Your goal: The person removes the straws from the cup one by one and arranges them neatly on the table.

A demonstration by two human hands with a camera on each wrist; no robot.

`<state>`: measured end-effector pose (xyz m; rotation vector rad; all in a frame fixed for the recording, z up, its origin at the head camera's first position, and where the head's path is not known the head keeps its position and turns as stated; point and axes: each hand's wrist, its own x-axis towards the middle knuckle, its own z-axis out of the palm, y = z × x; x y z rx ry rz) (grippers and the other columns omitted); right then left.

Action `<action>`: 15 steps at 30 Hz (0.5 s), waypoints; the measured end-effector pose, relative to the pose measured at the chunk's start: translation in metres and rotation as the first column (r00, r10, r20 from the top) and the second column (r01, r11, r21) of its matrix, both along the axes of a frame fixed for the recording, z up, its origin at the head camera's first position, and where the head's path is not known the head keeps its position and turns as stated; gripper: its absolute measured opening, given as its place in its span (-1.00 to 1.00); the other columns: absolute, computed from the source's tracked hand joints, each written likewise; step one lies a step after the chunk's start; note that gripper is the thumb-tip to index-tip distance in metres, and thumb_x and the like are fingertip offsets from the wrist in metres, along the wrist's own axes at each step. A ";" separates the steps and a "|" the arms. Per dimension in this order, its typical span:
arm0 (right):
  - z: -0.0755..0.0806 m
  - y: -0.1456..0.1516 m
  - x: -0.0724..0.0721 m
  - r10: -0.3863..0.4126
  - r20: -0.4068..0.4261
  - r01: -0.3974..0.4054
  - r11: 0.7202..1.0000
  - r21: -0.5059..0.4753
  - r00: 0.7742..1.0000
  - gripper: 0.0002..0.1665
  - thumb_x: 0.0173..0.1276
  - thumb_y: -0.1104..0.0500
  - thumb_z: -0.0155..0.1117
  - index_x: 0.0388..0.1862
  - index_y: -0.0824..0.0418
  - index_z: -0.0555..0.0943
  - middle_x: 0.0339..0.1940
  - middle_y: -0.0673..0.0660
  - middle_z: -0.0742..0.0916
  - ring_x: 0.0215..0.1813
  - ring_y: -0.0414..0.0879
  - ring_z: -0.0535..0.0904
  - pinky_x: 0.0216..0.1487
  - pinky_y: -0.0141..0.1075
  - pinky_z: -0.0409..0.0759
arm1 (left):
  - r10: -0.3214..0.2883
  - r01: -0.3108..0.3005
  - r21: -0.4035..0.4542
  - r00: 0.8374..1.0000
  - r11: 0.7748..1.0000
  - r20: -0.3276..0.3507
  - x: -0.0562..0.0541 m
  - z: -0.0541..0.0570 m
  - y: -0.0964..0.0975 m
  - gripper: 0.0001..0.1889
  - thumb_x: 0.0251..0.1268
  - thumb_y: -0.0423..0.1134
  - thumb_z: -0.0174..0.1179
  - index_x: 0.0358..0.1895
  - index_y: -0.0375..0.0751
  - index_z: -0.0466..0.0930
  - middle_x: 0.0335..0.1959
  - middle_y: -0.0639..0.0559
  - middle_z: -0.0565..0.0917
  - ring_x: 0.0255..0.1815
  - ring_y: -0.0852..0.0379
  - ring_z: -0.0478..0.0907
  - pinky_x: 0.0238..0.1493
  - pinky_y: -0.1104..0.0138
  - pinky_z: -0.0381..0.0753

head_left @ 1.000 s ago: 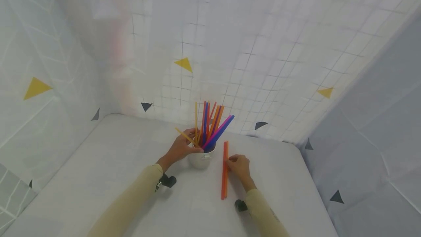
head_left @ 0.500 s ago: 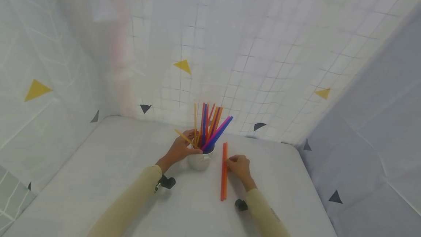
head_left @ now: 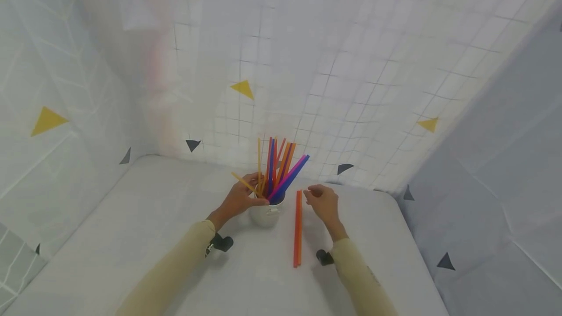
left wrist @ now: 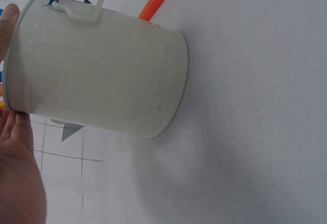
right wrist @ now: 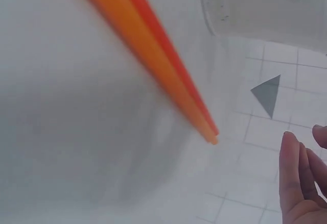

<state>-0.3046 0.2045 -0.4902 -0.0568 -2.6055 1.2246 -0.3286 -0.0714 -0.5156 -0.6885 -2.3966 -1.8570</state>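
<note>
Two sticks, one red (head_left: 296, 235) and one orange (head_left: 300, 238), lie side by side on the white table (head_left: 369, 267), to the right of a white cup (head_left: 265, 216). Their long axes run together almost straight away from the person, near ends toward the body, far ends toward the gridded backdrop (head_left: 351, 82) and a touch to the right. The right hand (head_left: 325, 204) is just beside those far ends, apart from them; its fingers are loosely bent, thumb clear of them, holding nothing. The left hand (head_left: 239, 196) grips the cup at its rim, thumb on the near side and fingers round the far side. The cup stands upright, full of sticks: a yellow one (head_left: 240, 177) slants left over that hand, another (head_left: 259, 157) points nearly straight up, and the blue (head_left: 296, 174) and pink (head_left: 289, 177) ones lean right.
</note>
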 end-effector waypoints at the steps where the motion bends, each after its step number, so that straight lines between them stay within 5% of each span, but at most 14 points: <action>1: 0.003 -0.002 -0.001 0.005 -0.013 -0.005 1.000 -0.005 1.000 -0.69 0.34 0.05 0.34 -0.05 0.23 0.68 -0.28 0.11 0.75 -0.37 -0.13 0.71 -0.24 -0.23 0.72 | 0.001 -0.001 -0.007 1.000 1.000 -0.001 0.000 -0.001 0.000 -0.10 -0.10 -0.15 0.56 0.39 -0.19 0.32 0.30 0.03 0.45 0.35 0.03 0.39 0.26 0.15 0.43; 9: 0.020 -0.021 -0.001 0.035 -0.073 -0.038 0.998 -0.047 0.997 -0.72 0.34 0.02 0.34 -0.04 0.11 0.68 -0.23 0.02 0.75 -0.19 -0.13 0.67 -0.14 -0.22 0.70 | 0.002 -0.002 -0.017 1.000 1.000 -0.025 -0.003 -0.005 -0.001 -0.12 -0.09 -0.15 0.56 0.38 -0.18 0.32 0.31 0.00 0.44 0.36 -0.01 0.38 0.26 0.12 0.43; 15: 0.025 -0.034 0.003 0.057 -0.089 -0.067 0.992 -0.109 0.994 -0.74 0.33 0.06 0.36 -0.07 0.15 0.69 -0.26 0.01 0.76 -0.24 -0.15 0.70 -0.17 -0.25 0.71 | -0.009 0.009 0.006 1.000 1.000 -0.015 -0.003 -0.005 -0.001 -0.12 -0.09 -0.21 0.55 0.39 -0.16 0.32 0.31 0.04 0.44 0.36 0.03 0.38 0.26 0.19 0.42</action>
